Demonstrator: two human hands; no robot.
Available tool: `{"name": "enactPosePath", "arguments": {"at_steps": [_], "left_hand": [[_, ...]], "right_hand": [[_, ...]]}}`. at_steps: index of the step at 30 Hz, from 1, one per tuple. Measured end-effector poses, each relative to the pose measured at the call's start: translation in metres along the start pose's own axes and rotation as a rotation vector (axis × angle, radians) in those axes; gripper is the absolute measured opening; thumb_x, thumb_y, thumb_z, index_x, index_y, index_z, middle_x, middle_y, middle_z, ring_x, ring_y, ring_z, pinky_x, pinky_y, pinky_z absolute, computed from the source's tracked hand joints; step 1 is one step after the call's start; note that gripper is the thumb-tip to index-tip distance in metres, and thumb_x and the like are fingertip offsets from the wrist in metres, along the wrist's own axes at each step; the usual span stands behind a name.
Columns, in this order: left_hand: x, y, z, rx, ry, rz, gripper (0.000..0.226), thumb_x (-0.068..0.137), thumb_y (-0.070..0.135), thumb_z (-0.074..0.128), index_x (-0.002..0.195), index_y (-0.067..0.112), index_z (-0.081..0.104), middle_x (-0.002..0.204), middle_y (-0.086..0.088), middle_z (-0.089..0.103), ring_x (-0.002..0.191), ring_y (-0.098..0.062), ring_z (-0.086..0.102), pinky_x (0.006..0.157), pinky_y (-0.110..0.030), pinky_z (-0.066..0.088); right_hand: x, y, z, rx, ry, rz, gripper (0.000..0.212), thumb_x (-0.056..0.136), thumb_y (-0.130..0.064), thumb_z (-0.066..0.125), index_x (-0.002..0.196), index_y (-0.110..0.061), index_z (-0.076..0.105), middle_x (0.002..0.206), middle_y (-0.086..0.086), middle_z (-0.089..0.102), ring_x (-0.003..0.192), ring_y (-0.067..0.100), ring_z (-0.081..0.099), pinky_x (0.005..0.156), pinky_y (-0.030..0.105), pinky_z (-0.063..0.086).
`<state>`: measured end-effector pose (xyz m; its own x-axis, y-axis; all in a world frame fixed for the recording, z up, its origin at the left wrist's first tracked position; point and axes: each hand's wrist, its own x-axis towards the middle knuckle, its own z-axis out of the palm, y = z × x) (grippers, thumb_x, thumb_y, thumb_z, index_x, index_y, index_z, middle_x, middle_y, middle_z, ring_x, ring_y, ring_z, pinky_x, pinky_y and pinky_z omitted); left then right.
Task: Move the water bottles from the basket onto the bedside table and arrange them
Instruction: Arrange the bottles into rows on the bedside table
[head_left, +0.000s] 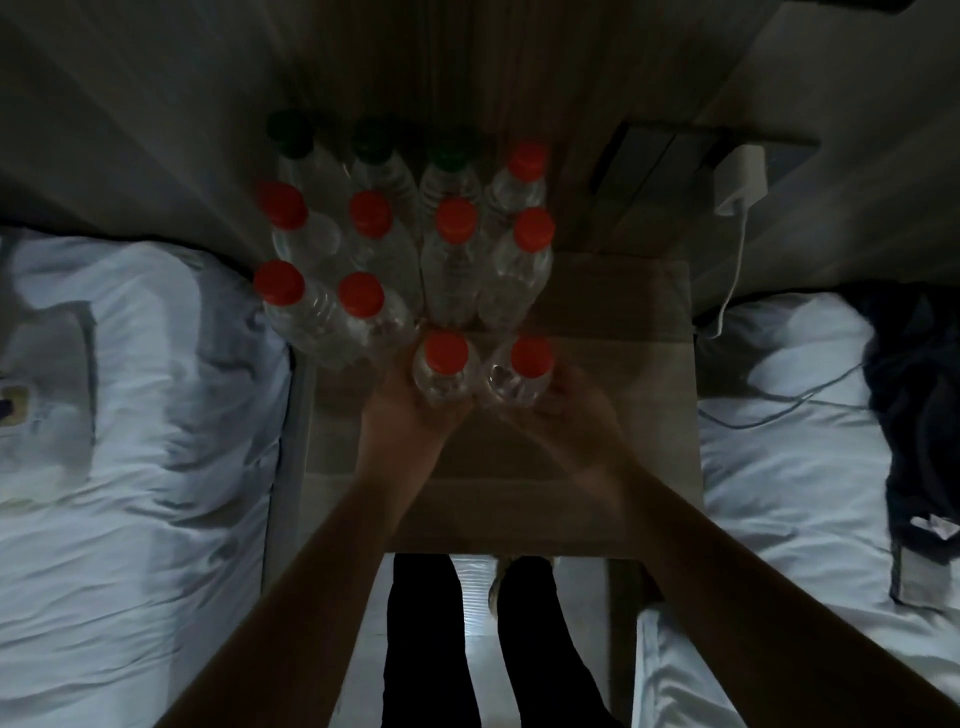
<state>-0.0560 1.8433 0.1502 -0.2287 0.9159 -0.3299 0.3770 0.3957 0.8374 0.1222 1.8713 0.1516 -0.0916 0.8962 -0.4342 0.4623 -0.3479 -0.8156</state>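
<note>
While my left hand (410, 410) grips one upright clear plastic red-capped bottle (445, 364) and my right hand (566, 410) its twin (525, 370), the gap in the front row (332, 312) sits just ahead.

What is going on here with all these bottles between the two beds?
A person stands at the bedside table. The left hand grips one red-capped bottle and the right hand grips a second red-capped bottle, both at the front of the group. Ten other bottles stand on the table in rows, with three green-capped ones at the back. Whether the two held bottles touch the table yet is unclear. No basket is in view.
</note>
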Motion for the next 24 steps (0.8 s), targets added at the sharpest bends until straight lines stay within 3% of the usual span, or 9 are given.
{"name": "enactPosePath", "arguments": {"at_steps": [2,4,7,10,13,16,18,21,24], "left_hand": [[0.006,-0.016,0.007,0.057,-0.032,-0.043,0.055,0.071,0.050,0.073,0.118,0.029,0.053,0.104,0.014,0.068,0.094,-0.002,0.065,0.075,-0.016,0.048],[0.012,-0.025,0.012,0.140,-0.047,-0.075,0.051,0.073,0.053,0.071,0.110,0.021,0.060,0.091,0.012,0.068,0.081,-0.002,0.064,0.064,-0.004,0.042],[0.019,-0.028,0.016,0.163,-0.041,-0.097,0.042,0.076,0.050,0.069,0.105,0.020,0.065,0.087,0.013,0.068,0.076,0.004,0.060,0.054,-0.001,0.036],[0.027,-0.022,0.018,0.214,-0.022,-0.085,0.035,0.081,0.046,0.066,0.100,0.017,0.065,0.079,0.013,0.065,0.070,0.003,0.058,0.053,-0.004,0.035],[0.031,-0.014,0.029,0.235,0.045,-0.074,0.030,0.085,0.037,0.066,0.103,0.013,0.066,0.095,-0.002,0.072,0.085,-0.012,0.065,0.068,-0.020,0.047],[0.035,-0.008,0.041,0.352,0.036,-0.129,0.026,0.091,0.029,0.059,0.098,0.006,0.069,0.099,-0.014,0.072,0.095,-0.028,0.067,0.062,-0.020,0.036],[0.041,-0.011,0.047,0.388,0.062,-0.131,0.022,0.091,0.023,0.057,0.096,0.005,0.069,0.100,-0.016,0.071,0.095,-0.031,0.066,0.064,-0.027,0.041],[0.051,-0.015,0.053,0.316,0.121,-0.163,0.018,0.089,0.018,0.058,0.098,0.006,0.067,0.098,-0.014,0.071,0.094,-0.031,0.066,0.073,-0.036,0.054],[0.052,-0.018,0.055,0.263,0.149,-0.216,0.020,0.086,0.022,0.060,0.100,0.010,0.066,0.100,-0.012,0.071,0.096,-0.030,0.066,0.079,-0.042,0.056]], "right_hand": [[0.008,0.013,0.006,-0.072,-0.027,0.036,0.027,0.068,-0.048,0.076,0.092,-0.048,0.064,0.091,-0.004,0.073,0.087,0.016,0.070,0.081,0.044,0.057],[0.013,0.024,0.011,-0.073,-0.047,0.118,0.022,0.076,-0.042,0.075,0.092,-0.030,0.066,0.084,-0.007,0.071,0.079,0.011,0.068,0.072,0.028,0.056],[0.021,0.033,0.017,-0.178,-0.048,0.147,0.022,0.078,-0.042,0.072,0.086,-0.022,0.068,0.076,-0.011,0.069,0.068,-0.001,0.061,0.058,0.013,0.042],[0.031,0.029,0.017,-0.196,-0.052,0.129,0.020,0.083,-0.043,0.067,0.080,-0.024,0.066,0.066,-0.014,0.064,0.062,-0.002,0.059,0.059,0.017,0.043],[0.042,0.030,0.019,-0.295,0.023,0.043,0.033,0.086,-0.050,0.061,0.090,-0.018,0.068,0.073,-0.010,0.067,0.069,0.002,0.062,0.061,0.011,0.041],[0.053,0.035,0.024,-0.314,0.073,0.030,0.047,0.083,-0.062,0.055,0.095,-0.018,0.068,0.084,-0.003,0.072,0.079,0.013,0.069,0.064,0.024,0.050],[0.058,0.037,0.024,-0.346,0.075,0.007,0.043,0.084,-0.058,0.056,0.099,-0.020,0.068,0.091,-0.005,0.073,0.083,0.012,0.068,0.069,0.026,0.053],[0.060,0.035,0.022,-0.413,0.059,-0.015,0.033,0.091,-0.048,0.053,0.093,-0.019,0.068,0.084,-0.007,0.070,0.077,0.010,0.066,0.061,0.016,0.047],[0.059,0.034,0.022,-0.489,0.033,-0.011,0.029,0.096,-0.035,0.048,0.091,-0.014,0.068,0.089,0.005,0.072,0.084,0.021,0.068,0.070,0.031,0.051]]}}
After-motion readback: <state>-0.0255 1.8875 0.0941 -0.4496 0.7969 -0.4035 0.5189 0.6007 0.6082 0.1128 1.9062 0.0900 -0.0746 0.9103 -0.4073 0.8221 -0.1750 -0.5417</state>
